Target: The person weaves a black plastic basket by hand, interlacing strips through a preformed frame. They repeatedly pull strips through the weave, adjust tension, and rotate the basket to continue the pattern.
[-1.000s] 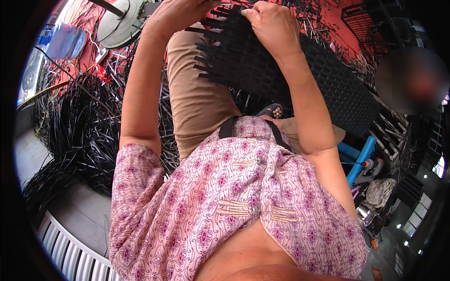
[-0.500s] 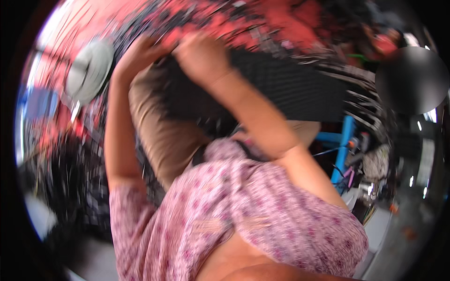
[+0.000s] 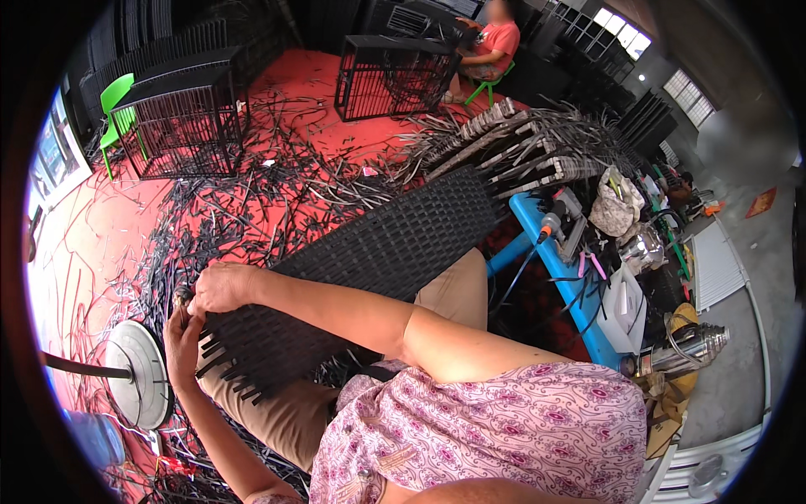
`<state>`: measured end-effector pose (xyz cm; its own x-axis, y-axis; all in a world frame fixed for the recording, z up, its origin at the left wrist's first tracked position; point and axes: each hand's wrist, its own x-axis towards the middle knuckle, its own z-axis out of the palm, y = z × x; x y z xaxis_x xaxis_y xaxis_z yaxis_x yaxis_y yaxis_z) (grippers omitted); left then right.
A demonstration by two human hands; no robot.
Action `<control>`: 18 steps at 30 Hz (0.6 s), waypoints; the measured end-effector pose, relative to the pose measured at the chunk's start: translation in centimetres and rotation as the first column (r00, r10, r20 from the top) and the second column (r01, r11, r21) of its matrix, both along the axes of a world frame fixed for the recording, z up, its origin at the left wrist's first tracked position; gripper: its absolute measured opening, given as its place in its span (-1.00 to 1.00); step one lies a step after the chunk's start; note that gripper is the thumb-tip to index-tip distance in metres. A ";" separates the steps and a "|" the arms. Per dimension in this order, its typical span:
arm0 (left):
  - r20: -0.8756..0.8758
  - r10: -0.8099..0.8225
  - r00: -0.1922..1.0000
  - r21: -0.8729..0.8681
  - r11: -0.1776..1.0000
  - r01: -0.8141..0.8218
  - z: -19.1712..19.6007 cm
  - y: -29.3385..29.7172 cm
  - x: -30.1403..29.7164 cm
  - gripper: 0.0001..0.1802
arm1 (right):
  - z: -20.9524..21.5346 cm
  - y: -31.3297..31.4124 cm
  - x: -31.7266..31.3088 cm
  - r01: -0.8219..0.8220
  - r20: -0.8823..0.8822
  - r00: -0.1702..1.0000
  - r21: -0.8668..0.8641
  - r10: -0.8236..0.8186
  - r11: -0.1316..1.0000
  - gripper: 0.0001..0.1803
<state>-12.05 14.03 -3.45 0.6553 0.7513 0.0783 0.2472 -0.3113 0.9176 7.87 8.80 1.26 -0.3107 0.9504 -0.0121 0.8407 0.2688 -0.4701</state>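
Across my lap lies a panel woven from flat black strips, slanting from lower left to upper right, with loose strip ends along its left edge. At its left end my right hand is curled closed, its wrist over the panel. My left hand is just below, fingers pinched and raised against the right hand's fingertips. A small dark rounded thing shows beside the fingertips; its kind and what the fingers grip are too small to make out.
Black strip scraps litter the red floor. A round grey base with a pole stands left. At right are a blue stool with tools and a strip-covered pile. Farther off are black frames and a seated person.
The view has swung and sharpened from a blur. The panel now slants instead of lying level, and both hands appear lower and farther left, still close together.
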 end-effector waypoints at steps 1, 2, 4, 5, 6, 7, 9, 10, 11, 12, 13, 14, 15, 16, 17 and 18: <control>0.080 0.023 0.996 -0.055 0.998 -0.019 -0.4 0.3 -0.5 -0.77 | -0.6 0.4 0.0 -0.120 0.023 0.993 0.070 0.118 0.990 -0.59; 0.167 0.037 0.985 -0.122 0.992 -0.016 -1.6 0.8 -0.4 -0.76 | -2.0 0.8 0.6 -0.158 -0.066 0.982 0.200 0.174 0.967 -0.58; 0.220 0.077 0.973 -0.104 0.993 -0.055 -2.8 1.8 -1.9 -0.72 | -5.1 1.8 -0.1 -0.223 -0.243 0.898 0.466 0.366 0.856 -0.56; 0.214 0.088 0.973 -0.028 0.996 -0.084 -2.5 2.2 -1.3 -0.69 | -5.7 2.3 1.1 -0.171 -0.286 0.911 0.396 0.298 0.902 -0.56; 0.162 0.104 0.981 0.026 0.994 -0.109 -2.5 1.6 -1.3 -0.67 | -6.7 1.3 2.1 -0.108 -0.366 0.905 0.298 0.218 0.948 -0.56; 0.097 0.160 0.982 0.082 0.982 -0.168 -2.0 1.8 -2.8 -0.66 | -4.8 -0.2 1.7 -0.078 -0.485 0.865 0.123 0.128 0.989 -0.60; 0.003 0.184 0.983 0.191 0.965 -0.181 -5.0 4.0 -4.4 -0.65 | -5.0 -0.8 2.4 -0.160 -0.439 0.862 0.237 0.252 0.958 -0.59; 0.008 0.188 0.982 0.137 0.973 -0.187 -5.7 4.9 -5.6 -0.66 | -2.5 -1.7 1.8 -0.116 -0.231 0.963 0.116 0.141 0.986 -0.61; 0.005 0.213 0.977 0.136 0.968 -0.211 -6.2 4.7 -6.8 -0.66 | -2.2 -2.4 0.7 -0.034 -0.277 0.959 0.126 0.068 0.991 -0.62; 0.003 0.237 0.972 0.133 0.963 -0.235 -6.6 5.2 -6.9 -0.67 | -1.9 -2.7 0.2 0.048 -0.323 0.946 0.133 -0.002 0.990 -0.63; 0.050 0.249 0.967 0.101 0.962 -0.253 -7.3 5.7 -7.6 -0.67 | -0.3 -3.5 -1.1 0.154 -0.298 0.945 0.042 -0.135 0.987 -0.62; 0.080 0.252 0.964 0.058 0.965 -0.257 -8.9 5.7 -8.1 -0.68 | -1.1 -3.5 -1.2 0.165 -0.215 0.968 0.134 -0.134 0.977 -0.61; 0.113 0.261 0.959 0.013 0.965 -0.264 -10.7 6.0 -8.8 -0.69 | -2.0 -3.0 -0.6 0.161 -0.127 0.983 0.225 -0.135 0.961 -0.61; 0.000 0.230 0.973 0.063 0.971 -0.230 -12.2 7.0 -10.8 -0.74 | -3.8 -2.7 -2.0 0.125 -0.081 0.991 0.283 -0.107 0.951 -0.60; 0.181 0.242 0.953 -0.291 0.939 -0.183 -11.4 5.2 -10.8 -0.71 | -4.4 -3.1 -1.9 0.039 -0.123 0.992 0.465 0.021 0.885 -0.60; 0.075 0.238 0.968 -0.250 0.945 -0.213 -10.5 4.6 -11.5 -0.73 | -3.5 -3.7 -2.0 -0.065 -0.002 0.997 0.524 0.077 0.849 -0.58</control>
<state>-23.50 18.65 -13.97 0.4646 0.8832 -0.0632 0.1860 -0.0275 0.9822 5.90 5.13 -2.25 -0.3717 0.7897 0.4881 0.8008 0.5387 -0.2618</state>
